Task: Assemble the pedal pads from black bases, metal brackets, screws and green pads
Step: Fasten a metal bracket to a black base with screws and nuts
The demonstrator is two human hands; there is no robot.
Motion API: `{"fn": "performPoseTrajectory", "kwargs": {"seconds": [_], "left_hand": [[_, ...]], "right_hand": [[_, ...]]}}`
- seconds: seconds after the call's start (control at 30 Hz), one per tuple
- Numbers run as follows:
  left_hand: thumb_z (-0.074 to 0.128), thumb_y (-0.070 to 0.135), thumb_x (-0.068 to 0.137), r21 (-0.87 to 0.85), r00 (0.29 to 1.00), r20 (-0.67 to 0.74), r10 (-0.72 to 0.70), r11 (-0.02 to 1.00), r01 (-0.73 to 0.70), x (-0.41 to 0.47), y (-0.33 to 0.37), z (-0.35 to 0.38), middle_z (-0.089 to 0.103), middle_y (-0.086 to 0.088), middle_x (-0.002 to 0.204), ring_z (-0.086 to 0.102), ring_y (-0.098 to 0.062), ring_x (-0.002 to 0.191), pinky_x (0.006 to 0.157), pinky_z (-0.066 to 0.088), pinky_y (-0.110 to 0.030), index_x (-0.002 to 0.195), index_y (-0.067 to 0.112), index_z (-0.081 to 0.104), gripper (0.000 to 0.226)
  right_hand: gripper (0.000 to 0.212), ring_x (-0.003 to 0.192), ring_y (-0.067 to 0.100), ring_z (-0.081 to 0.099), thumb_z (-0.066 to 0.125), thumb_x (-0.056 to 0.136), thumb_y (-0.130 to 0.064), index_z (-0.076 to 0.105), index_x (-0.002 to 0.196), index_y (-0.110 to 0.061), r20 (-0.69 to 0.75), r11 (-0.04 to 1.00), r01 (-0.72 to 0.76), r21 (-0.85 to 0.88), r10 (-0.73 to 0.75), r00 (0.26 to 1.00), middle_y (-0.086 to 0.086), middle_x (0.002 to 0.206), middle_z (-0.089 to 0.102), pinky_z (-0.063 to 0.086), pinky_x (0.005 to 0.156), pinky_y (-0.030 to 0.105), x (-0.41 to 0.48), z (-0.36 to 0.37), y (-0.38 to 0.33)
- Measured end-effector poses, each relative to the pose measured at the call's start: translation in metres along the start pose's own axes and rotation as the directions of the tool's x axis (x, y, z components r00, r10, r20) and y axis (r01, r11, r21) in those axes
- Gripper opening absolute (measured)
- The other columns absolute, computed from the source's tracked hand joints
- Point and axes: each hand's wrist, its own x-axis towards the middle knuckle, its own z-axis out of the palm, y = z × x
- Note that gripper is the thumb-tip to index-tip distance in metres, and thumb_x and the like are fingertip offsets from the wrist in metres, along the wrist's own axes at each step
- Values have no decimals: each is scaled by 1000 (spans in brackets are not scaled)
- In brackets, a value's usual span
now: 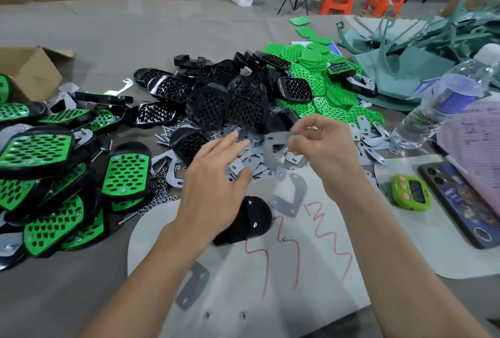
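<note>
Black base (244, 220) smooth side up on sheet (324, 297), two screws (254, 225) showing; metal bracket (290, 197) flat beside; second bracket (274, 148) held aloft.

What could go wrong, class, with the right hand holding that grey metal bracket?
The right hand pinches the grey metal bracket by fingertips; it might drop into the bracket pile. A small silver fastener lies loose on the white sheet near the black plastic base; a nudge could scatter it.

Grey-covered table (135, 34), strewn with parts.
Black bases (216, 96) heap at 12 o'clock, green pads (311, 64) at 1, finished pedal pads (35, 152) at 9, metal brackets (374, 139) mid-table; a water bottle (438, 104) at 3, a white sheet (311, 297) at 6.
</note>
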Motion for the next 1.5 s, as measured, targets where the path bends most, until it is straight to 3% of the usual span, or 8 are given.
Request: {"fn": "performPoseTrajectory", "kwargs": {"seconds": [0.3,0.57,0.87,1.07,1.2,1.33,1.4,1.5], "left_hand": [[77,16,85,-404,960,71,-271,872,276,-5,8,-28,74,11,66,63,-3,55,58,50,-17,80,41,78,25],[65,7,95,-587,838,321,-441,602,542,-41,-4,-45,76,-15,75,66,-16,57,59,56,-22,70,12,78,28],[79,12,86,-718,836,205,-508,503,482,-44,-2,-40,77,-4,79,69,-12,70,68,56,-24,86,17,81,5],[78,9,83,-535,889,148,-434,721,441,-49,-4,-33,78,8,79,71,-5,73,85,58,-35,79,37,81,29],[76,21,84,49,964,-254,73,997,-63,-52,-8,-42,76,24,89,72,0,86,77,57,-28,90,41,81,21],[76,5,90,407,738,-248,628,758,-509,-54,-16,-39,79,6,97,75,-17,91,80,59,-33,91,17,82,14],[79,10,88,214,823,-219,523,849,-483,-55,-17,-39,77,10,111,72,-12,103,89,58,-33,100,19,82,15],[79,13,79,-439,992,33,-120,890,122,-57,-13,-46,70,18,127,67,-2,113,93,56,-24,128,35,69,55]], "right_hand": [[21,82,4,70,76,82,-23,73,102,-31,94,974,4,-227,17,995,-12,87,77,53,76,20,-41,27,-3],[11,48,18,50,75,88,-16,69,89,-7,85,927,-304,219,292,953,6,59,59,38,51,29,-81,44,12],[19,45,22,55,74,76,-4,66,62,-14,334,960,-277,25,253,908,18,63,68,38,44,22,-111,49,12],[13,56,21,66,70,87,-7,75,76,-11,153,967,-238,90,223,963,14,68,72,44,51,29,-113,65,17],[28,61,25,68,62,98,-31,75,89,-8,85,901,-294,319,282,956,18,77,74,50,53,28,-98,49,8],[9,56,23,65,65,93,-6,70,99,-2,134,911,-303,281,275,952,12,66,66,49,50,23,-86,43,6],[24,57,23,63,64,88,4,69,109,-6,155,920,-304,247,272,950,10,65,64,47,53,24,-85,39,10],[21,59,24,62,64,89,4,67,107,-6,164,933,-304,196,274,948,11,66,65,45,57,27,-87,34,20]]}}
